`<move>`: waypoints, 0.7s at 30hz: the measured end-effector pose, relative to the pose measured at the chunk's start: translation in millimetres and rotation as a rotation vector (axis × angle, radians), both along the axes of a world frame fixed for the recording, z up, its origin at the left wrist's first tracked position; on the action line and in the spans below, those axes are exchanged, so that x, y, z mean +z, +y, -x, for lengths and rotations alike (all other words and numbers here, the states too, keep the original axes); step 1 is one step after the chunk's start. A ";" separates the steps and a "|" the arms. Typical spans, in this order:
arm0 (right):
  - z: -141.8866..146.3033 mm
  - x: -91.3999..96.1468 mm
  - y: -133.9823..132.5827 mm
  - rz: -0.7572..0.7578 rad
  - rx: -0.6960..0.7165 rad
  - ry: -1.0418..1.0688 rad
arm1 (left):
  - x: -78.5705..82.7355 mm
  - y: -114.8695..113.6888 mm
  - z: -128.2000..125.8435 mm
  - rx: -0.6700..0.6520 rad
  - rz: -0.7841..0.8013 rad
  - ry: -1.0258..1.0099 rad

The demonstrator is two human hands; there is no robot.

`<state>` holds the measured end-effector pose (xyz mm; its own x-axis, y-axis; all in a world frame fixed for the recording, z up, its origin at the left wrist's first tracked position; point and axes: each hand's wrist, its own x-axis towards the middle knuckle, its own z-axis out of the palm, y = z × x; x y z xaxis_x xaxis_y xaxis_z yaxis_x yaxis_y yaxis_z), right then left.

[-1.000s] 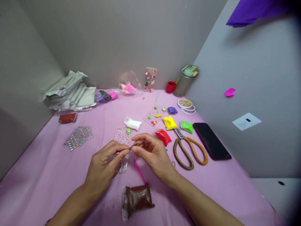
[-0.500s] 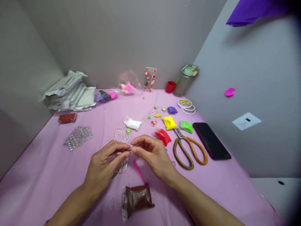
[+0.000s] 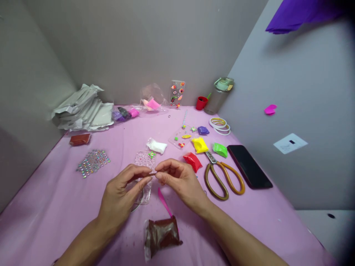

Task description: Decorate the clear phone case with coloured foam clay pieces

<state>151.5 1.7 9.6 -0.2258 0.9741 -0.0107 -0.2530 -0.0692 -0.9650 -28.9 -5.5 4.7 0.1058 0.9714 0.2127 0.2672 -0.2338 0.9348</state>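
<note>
My left hand [image 3: 122,194] and my right hand [image 3: 181,181] meet fingertip to fingertip above the pink table [image 3: 41,218]. Both pinch a small thin strip of brown clay [image 3: 152,174] that spans the gap between them. Under my left fingers lies a clear phone case [image 3: 144,160] with a small flower decoration. A pink plastic tool [image 3: 164,201] lies just below my right hand. An opened bag of brown clay [image 3: 161,233] rests near the front edge between my forearms.
Red [image 3: 192,161], yellow [image 3: 200,144], green [image 3: 220,149], white [image 3: 156,145] and purple [image 3: 203,130] clay packets lie beyond my hands. Brown-handled scissors [image 3: 223,179] and a black phone [image 3: 249,166] sit right. A rhinestone sheet [image 3: 93,162] and stacked grey packages [image 3: 83,109] are left.
My fingertips have shifted slightly and the brown clay strip now shows stretched between both hands. Everything on the table stays where it was.
</note>
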 end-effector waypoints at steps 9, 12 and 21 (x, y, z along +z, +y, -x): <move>2.3 3.0 -1.4 0.050 0.023 0.088 | 1.8 -4.6 -7.6 -0.005 0.218 -0.232; 1.5 5.0 -2.3 0.023 0.011 0.052 | -1.5 -6.4 -9.5 -0.035 0.255 -0.263; 18.8 2.7 -18.0 -0.809 -0.061 -0.761 | 19.7 -1.4 -30.7 -0.008 0.723 -0.967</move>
<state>132.7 -16.4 12.2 -0.3822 0.7657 0.5174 0.4428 0.6432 -0.6247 1.8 -6.9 24.4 0.2096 0.8987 -0.3851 -0.6148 0.4274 0.6628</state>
